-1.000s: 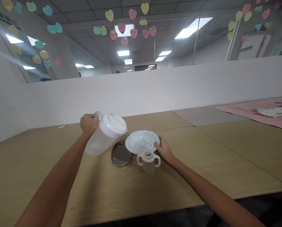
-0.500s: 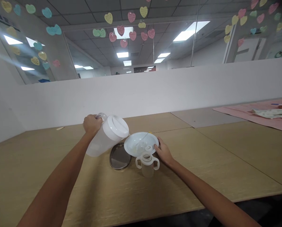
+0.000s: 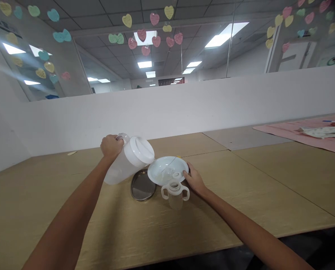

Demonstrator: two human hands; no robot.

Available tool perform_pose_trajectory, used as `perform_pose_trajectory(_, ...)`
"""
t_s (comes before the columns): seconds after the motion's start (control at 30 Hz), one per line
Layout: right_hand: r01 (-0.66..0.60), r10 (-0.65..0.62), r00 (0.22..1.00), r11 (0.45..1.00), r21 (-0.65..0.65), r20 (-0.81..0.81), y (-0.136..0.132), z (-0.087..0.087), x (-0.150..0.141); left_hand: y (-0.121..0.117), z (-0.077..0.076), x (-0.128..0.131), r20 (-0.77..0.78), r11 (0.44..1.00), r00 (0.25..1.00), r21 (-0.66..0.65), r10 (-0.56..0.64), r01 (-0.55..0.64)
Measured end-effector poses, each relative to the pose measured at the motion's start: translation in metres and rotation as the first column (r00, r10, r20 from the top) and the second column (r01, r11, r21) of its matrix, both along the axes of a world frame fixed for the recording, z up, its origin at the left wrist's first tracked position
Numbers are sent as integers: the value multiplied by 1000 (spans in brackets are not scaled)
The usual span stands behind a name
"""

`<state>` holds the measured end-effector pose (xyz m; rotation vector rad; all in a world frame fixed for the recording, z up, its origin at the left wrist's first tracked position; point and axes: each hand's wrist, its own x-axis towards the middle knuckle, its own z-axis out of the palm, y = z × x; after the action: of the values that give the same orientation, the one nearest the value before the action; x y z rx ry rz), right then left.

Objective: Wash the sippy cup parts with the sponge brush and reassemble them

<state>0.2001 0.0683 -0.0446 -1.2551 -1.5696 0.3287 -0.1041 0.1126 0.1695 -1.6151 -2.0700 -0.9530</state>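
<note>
Left hand (image 3: 111,146): clenched around the handle of a translucent white pitcher (image 3: 119,165). The pitcher is tilted to the right, its white lid (image 3: 141,150) on, with the lid end near the left rim of a pale bowl (image 3: 156,167). Whether the two touch cannot be told from this angle; liquid flow, if any, cannot be made out.

Right hand (image 3: 195,180): grasping the right side of the bowl, thumb at the rim. The bowl holds clear items (image 3: 168,172), shapes indistinct. A small white ring-shaped piece (image 3: 177,175) shows at the bowl's near side.

A two-handled cup (image 3: 175,198) is upright on the desk (image 3: 212,228), in front of the bowl, its mouth open. A round metal tray (image 3: 143,186) lies flat just left of the bowl, to the right of the pitcher's lower part.

Surroundings: a pink cloth (image 3: 285,131) lies at the far right of the desk, with a pale patterned cloth (image 3: 325,132) and a blue pen (image 3: 332,121) on it. Heart-shaped notes (image 3: 141,35) dot the glass above the white wall (image 3: 184,108).
</note>
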Motion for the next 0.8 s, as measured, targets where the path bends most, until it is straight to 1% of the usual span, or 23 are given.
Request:
perform_pose_trajectory(0.2, -14, 14, 1000, 999, 36, -7, 2, -1, 0, -2, 2, 1, -2, 1000, 1000, -8, 7, -7)
perform_pose_trajectory(0.33, -13, 13, 1000, 1000, 20, -11, 2, -1, 0, -4, 3, 3, -2, 1000, 1000, -23, -3, 3)
perform_pose_trajectory(0.5, -13, 13, 1000, 999, 43, -7, 2, -1, 1, -4, 2, 4, -4, 999, 1000, -36, 9, -9)
perform_pose_trajectory(0.8, -1, 1, 1000, 999, 39, 9, 2, -1, 1, -2, 1, 2, -13, 1000, 1000, -18, -6, 5)
